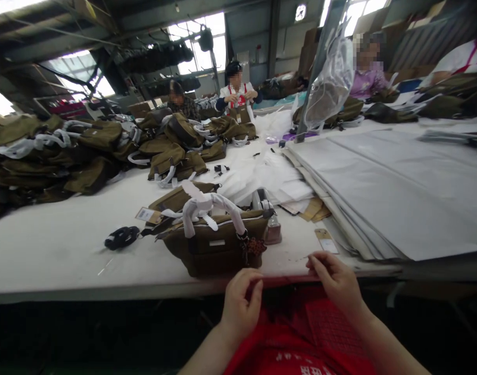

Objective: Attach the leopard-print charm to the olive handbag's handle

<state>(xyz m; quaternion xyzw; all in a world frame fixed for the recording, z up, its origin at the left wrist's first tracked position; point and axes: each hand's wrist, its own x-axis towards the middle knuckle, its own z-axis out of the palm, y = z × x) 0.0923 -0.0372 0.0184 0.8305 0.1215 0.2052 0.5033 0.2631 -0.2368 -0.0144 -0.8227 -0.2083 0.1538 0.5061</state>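
A dark olive handbag (218,247) stands upright near the table's front edge, its handles (233,208) wrapped in white film and a brown charm (256,246) hanging at its right side. Just below the bag's lower right corner is my left hand (242,302), fingers curled and thumb close to the fingertips. My right hand (336,281) is raised by the table edge further right, with thumb and fingertips pinched together. Anything in either pinch is too small to make out. A tan and white tag (326,241) lies beyond my right hand.
A coiled black strap (122,238) lies left of the bag, near another olive bag with a paper tag (148,214). Piled bags (93,151) cover the far left. Large white sheets (402,192) are stacked at right beside a post (316,67). Several people work across the table.
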